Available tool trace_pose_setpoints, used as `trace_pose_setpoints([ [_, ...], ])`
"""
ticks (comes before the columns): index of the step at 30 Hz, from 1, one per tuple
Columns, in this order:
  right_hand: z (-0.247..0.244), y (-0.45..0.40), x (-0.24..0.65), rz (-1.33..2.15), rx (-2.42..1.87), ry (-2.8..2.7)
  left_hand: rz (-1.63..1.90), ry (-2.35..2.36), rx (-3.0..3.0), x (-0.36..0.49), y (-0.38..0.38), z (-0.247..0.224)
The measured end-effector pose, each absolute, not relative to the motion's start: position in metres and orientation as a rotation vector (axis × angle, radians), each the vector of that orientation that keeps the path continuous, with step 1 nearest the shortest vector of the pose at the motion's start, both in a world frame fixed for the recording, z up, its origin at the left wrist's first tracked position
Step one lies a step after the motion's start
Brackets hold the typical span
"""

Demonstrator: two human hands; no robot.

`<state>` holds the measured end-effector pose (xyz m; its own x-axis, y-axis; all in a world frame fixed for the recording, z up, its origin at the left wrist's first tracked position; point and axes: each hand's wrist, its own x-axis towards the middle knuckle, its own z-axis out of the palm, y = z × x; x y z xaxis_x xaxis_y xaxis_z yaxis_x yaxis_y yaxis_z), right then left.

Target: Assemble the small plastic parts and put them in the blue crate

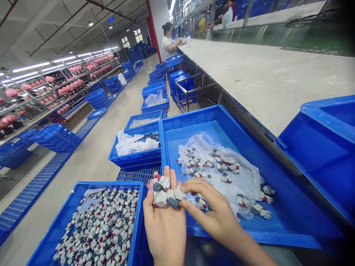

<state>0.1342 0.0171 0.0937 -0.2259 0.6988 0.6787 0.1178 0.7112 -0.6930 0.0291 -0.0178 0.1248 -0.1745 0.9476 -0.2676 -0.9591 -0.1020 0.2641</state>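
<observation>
My left hand [165, 229] is palm up, its fingers stretched out under several small plastic toy parts [161, 198] in white, dark grey-blue and red. Thumb and fingertips of my right hand [212, 207] close on a white toy part [180, 193] at the right end of that cluster. Beyond and to the right of my hands, a large blue tray [191, 125] holds a clear plastic bag [222, 192] with similar assembled pieces [226, 178] on it. To the left, a blue crate [79, 188] is filled with many loose parts [108, 221] of the same colours.
A long white worktable [266, 70] runs along the right, with a blue bin [327, 147] on its near end. More blue crates [135, 160] line the floor ahead. A person [168, 42] sits farther along the table. Racks with pink items [72, 87] stand far left.
</observation>
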Motion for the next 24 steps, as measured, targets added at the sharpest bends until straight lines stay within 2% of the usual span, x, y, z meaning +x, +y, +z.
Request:
trace_pose_setpoints([
  [5, 0.098, 0.014, 0.129, 1.177, -0.843, -1.31, 1.697, 0.489, 0.001, 0.038, -0.017, 0.125],
  [9, 0.101, 0.012, 0.127, 1.507, -0.835, -1.05, 1.863, 0.746, 0.193, 0.04, -0.018, 0.12],
  [16, 0.1, 0.005, 0.113, 1.739, -0.75, -0.789, 1.903, 1.236, 0.602, 0.034, -0.025, 0.109],
  [24, 0.089, -0.011, 0.102, 1.782, -0.692, -0.776, 1.648, 1.819, 1.257, 0.045, -0.027, 0.091],
])
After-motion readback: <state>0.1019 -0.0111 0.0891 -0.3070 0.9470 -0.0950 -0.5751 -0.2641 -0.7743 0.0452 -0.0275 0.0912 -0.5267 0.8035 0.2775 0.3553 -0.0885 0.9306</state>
